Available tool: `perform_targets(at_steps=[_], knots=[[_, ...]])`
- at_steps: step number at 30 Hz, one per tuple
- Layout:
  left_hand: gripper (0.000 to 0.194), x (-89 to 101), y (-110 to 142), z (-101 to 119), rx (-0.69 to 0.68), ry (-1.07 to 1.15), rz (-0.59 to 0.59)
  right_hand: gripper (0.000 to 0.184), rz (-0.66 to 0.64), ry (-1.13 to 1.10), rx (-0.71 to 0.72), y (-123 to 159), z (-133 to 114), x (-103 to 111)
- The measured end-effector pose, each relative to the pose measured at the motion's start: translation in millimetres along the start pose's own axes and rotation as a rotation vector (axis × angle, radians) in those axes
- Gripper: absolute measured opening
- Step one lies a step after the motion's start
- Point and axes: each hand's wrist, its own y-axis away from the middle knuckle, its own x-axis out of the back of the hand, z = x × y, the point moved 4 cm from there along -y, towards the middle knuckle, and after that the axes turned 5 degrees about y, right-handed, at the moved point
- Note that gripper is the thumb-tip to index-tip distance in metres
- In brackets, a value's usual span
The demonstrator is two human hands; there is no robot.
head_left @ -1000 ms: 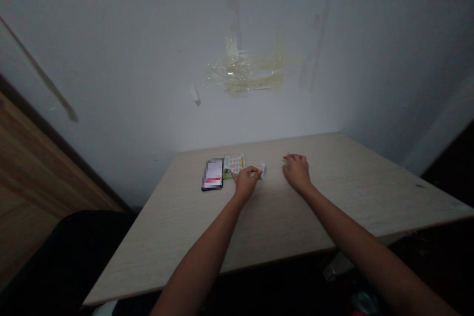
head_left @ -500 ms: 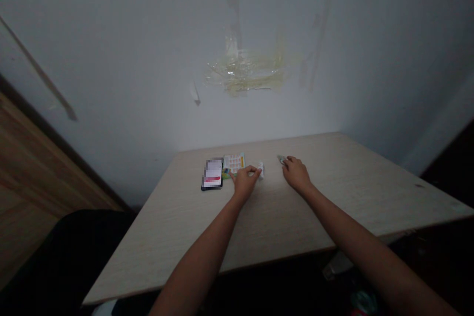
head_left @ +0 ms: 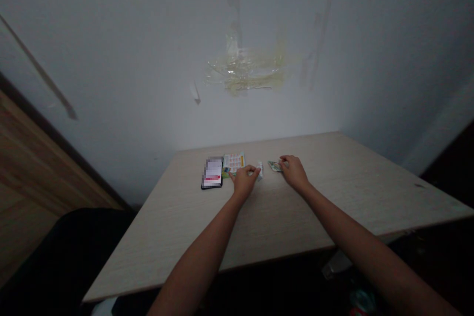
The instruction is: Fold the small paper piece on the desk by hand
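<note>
My left hand (head_left: 244, 178) is low over the table, thumb and fingers pinched on a small whitish plastic packet (head_left: 260, 170). Between the fingers of my right hand (head_left: 294, 169) is a small flat green-and-white piece (head_left: 274, 166), like a card or sachet; its exact kind is too small to tell. A gap separates the two held things. Just beyond my left hand lies a printed green-and-white sheet or pack (head_left: 234, 161) with rows of small pictures, partly covered by that hand. A phone (head_left: 212, 173) with a lit, blurred-out screen rests against its left side.
The pale wooden table (head_left: 177, 217) meets a grey wall (head_left: 148, 84) at the back, with yellowed tape (head_left: 255, 76) stuck on it. A dark chair-like shape (head_left: 74, 247) stands at the left. Dim objects lie below the table's right front edge.
My right hand has shifted slightly left, and the green-and-white piece has turned and moved left, showing more of its face. My left hand and its packet have hardly moved.
</note>
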Motion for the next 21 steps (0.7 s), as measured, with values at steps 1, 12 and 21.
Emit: perform_targets(at_steps=[1,12,21], knots=[[0.025,-0.2,0,-1,0.001,-0.002,-0.002,0.033,-0.026,0.028,-0.007,-1,3,-3],[0.026,-0.2,2,4,-0.005,-0.041,-0.016,0.041,-0.127,0.028,-0.005,0,-2,-12],[0.029,-1.3,4,8,-0.04,-0.009,-0.038,0.029,-0.116,0.001,-0.106,2,-10,-8]])
